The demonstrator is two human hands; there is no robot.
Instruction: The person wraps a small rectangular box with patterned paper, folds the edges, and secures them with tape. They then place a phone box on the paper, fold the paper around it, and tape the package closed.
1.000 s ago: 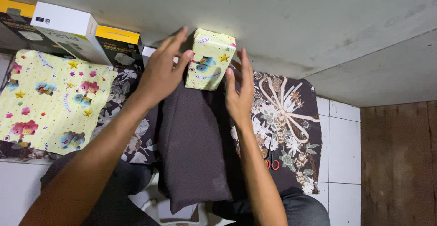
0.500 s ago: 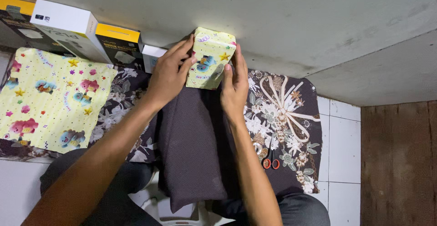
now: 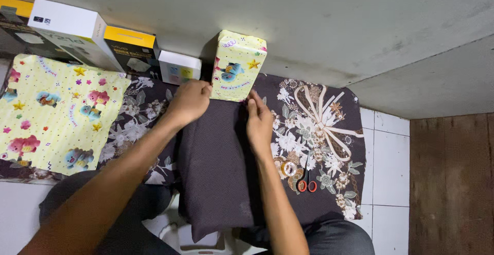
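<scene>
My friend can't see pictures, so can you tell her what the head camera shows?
A person's left hand and right hand rest on a dark grey cloth just below an upright box wrapped in yellow cartoon-print paper. A flat sheet of the same yellow paper lies to the left; orange-handled scissors lie to the right.

We seem to be in a home, sitting on the floor against a plain grey wall. White floor tiles meet a brown wooden panel at one side. A dark floral cloth is spread over the floor as a work spot, with a sheet of yellow cartoon gift wrap, small product boxes, scissors and a tape roll lying about.
</scene>
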